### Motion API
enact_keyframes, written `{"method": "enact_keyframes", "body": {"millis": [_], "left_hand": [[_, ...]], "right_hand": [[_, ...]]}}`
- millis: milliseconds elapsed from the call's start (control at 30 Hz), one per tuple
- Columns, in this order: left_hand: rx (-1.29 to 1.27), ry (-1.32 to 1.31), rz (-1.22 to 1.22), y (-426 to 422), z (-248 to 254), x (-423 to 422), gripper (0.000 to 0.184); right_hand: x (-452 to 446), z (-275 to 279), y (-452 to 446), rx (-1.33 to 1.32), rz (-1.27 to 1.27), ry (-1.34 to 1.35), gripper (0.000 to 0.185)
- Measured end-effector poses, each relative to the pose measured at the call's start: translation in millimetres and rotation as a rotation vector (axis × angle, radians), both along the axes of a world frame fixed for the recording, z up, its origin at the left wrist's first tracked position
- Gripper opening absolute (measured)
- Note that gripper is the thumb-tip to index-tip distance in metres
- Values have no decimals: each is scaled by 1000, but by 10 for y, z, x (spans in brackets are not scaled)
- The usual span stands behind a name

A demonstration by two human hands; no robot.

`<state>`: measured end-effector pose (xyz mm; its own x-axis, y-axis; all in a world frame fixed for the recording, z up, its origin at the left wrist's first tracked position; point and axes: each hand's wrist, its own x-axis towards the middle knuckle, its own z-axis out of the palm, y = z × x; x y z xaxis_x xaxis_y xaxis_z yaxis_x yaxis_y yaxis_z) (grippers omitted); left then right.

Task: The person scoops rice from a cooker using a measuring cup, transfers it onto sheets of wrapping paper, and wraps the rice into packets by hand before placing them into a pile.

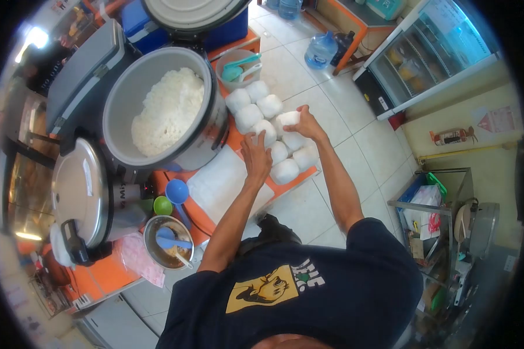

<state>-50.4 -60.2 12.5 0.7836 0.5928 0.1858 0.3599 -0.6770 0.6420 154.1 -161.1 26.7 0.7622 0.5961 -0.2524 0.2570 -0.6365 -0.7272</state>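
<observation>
My right hand (307, 124) grips a white wrapped packet (287, 120) at the far side of a cluster, thumb and fingers around its end. With fingers apart and slightly bent, my left hand (257, 156) rests against a neighbouring white packet (266, 131); it does not visibly grip it. Several more rounded white packets (248, 117) sit close together on the orange table (295, 185). Nearer my left forearm lies a sheet of white paper (220, 181). Beyond it, a large open rice cooker (115, 119) holds cooked white rice (172, 107).
A closed rice cooker (78, 195) stands at left. Near it are a blue cup (177, 191), a green cup (163, 205) and a metal bowl (152, 256) with utensils. A clear tub (223, 64) holds teal scoops. Right are a glass-door fridge (431, 58) and a metal rack (428, 205).
</observation>
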Motion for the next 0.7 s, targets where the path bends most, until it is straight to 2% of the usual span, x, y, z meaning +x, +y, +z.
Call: {"method": "enact_keyframes", "body": {"millis": [200, 333, 433, 500, 600, 633, 700], "left_hand": [[-54, 26, -22, 64, 19, 76, 57], [-69, 46, -23, 100, 57, 62, 57], [-81, 45, -41, 133, 41, 59, 59], [-86, 31, -51, 135, 23, 54, 60], [-67, 33, -44, 115, 21, 37, 61], [-65, 39, -48, 106, 41, 27, 62], [-62, 43, -49, 94, 49, 11, 63]], "right_hand": [[150, -117, 192, -64, 102, 12, 78], [225, -182, 259, -58, 117, -25, 79], [231, -178, 262, -13, 148, 106, 80], [110, -191, 255, -118, 137, -45, 88], [-50, -169, 243, -222, 113, -92, 95], [-33, -272, 222, -222, 114, -95, 95], [-45, -431, 188, -33, 93, -59, 105]]}}
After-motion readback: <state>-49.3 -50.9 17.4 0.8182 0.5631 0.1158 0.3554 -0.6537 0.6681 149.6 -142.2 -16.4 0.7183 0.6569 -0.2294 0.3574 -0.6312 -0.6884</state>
